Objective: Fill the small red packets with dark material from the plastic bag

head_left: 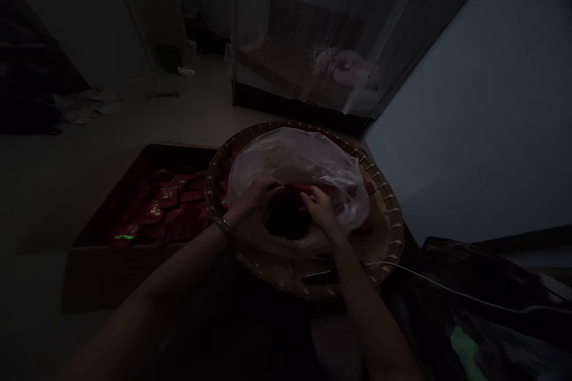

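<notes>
I have the woven tray (393, 202) at frame centre, bearing an open plastic bag (286, 149). Over it, the left hand (259, 193) is part-open and the right hand (320, 205) nearly closed beside the red pouch (298, 189), mid-frame; too dim to tell either grip. I judge pouch-handling underway; next calls for steady fingertips at its edge.

Light very dim throughout. Plain wall (482, 107), faintly bluish, fills the right side. Upper centre: low bed (277, 62) behind sheer net (393, 6), pink bundle (348, 65) on it. Bare-looking floor (134, 122) at left; dark bin (168, 58) upper left. Left edge: dark heap (27, 104), contents unclear.
</notes>
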A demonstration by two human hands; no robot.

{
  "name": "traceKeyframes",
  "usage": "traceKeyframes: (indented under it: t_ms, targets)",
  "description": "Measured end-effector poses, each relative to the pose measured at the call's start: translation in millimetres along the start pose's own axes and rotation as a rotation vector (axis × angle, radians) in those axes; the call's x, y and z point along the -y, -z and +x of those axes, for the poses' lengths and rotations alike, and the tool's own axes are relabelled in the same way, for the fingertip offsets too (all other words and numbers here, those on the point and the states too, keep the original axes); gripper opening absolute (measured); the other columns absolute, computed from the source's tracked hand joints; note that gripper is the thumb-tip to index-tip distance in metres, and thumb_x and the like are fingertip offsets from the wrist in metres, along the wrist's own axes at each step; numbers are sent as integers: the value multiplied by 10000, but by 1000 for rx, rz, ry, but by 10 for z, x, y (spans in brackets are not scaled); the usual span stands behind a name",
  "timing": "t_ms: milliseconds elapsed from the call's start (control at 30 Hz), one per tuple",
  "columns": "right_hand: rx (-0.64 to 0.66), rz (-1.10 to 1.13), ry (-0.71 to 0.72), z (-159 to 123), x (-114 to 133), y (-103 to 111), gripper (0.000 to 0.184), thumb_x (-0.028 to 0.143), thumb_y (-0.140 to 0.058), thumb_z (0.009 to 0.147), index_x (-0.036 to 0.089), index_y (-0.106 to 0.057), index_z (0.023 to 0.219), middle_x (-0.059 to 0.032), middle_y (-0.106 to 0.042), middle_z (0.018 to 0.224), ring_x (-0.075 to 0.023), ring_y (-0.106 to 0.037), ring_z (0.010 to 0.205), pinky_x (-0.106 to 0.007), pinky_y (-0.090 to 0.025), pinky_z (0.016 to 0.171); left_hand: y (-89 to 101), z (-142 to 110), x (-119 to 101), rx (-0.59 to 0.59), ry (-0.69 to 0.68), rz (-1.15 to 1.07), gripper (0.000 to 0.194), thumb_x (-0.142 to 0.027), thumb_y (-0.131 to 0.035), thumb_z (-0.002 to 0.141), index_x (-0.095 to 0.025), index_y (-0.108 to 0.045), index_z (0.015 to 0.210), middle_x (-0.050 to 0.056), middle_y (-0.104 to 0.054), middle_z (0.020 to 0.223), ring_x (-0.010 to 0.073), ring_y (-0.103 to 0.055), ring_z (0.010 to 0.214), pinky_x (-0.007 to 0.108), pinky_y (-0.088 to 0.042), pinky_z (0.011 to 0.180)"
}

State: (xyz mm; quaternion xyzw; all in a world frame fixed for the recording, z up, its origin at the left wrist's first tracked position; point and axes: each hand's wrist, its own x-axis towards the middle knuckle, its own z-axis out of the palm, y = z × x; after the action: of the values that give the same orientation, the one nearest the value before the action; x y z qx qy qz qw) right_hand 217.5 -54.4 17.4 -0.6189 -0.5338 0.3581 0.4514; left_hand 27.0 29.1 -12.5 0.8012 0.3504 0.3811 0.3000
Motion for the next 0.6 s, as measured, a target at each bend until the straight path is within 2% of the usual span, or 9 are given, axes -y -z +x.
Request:
traceKeyframes:
  t_ms: [100, 233, 367, 500, 567, 600]
  targets:
    - [118, 247, -128, 7, 2, -7, 363, 422, -706, 650, 167, -650, 903, -15, -669, 813, -145, -619, 699, -267, -559, 569, 0, -1, -16, 33, -32, -26, 192, -321, -586, 855, -178, -709, 892, 28, -708, 836, 138, -626, 733, 245, -475, 684]
    - [93, 445, -169, 10, 0, -19, 344, 427, -717, 654, 180, -651, 884, -12, -669, 844, -141, -617, 735, -276, -588, 572, -18, 11, -15, 11, -38, -71, 185, -314, -589, 854, -180, -704, 910, 32, -710, 857, 145, -635, 765, 258, -492, 709]
    - [82, 522, -160, 3, -12, -16, 324, 437, -685, 710, 210, -622, 932, -19, -665, 922, -165, -623, 795, -287, -597, 528, -39, 23, 31, -99, -60, -110, 235, -308, -568, 869, -190, -661, 1050, 46, -699, 966, 157, -642, 850, 285, -507, 774]
    - [32, 555, -186, 23, -54, 5, 329, 457, -656, 743, 222, -614, 969, -32, -664, 985, -191, -623, 875, -339, -606, 600, 18, -22, -108, -215, -181, 136, 311, -311, -570, 866, -196, -610, 1152, 86, -641, 1086, 203, -595, 1001, 371, -473, 889]
    - [54, 533, -191, 39, -84, 3, 367, 488, -652, 736, 217, -624, 982, -35, -677, 981, -209, -625, 917, -383, -591, 708, 56, -70, -267, -155, -298, 331, 502, -368, -655, 800, -201, -545, 1260, 121, -571, 1232, 272, -494, 1173, 440, -398, 985]
    - [81, 507, -182, 45, -97, -2, 388, 507, -650, 731, 210, -634, 979, -36, -686, 967, -215, -626, 933, -397, -571, 772, 68, -97, -350, -80, -353, 409, 592, -393, -675, 779, -206, -500, 1312, 127, -527, 1306, 303, -422, 1249, 462, -357, 1018]
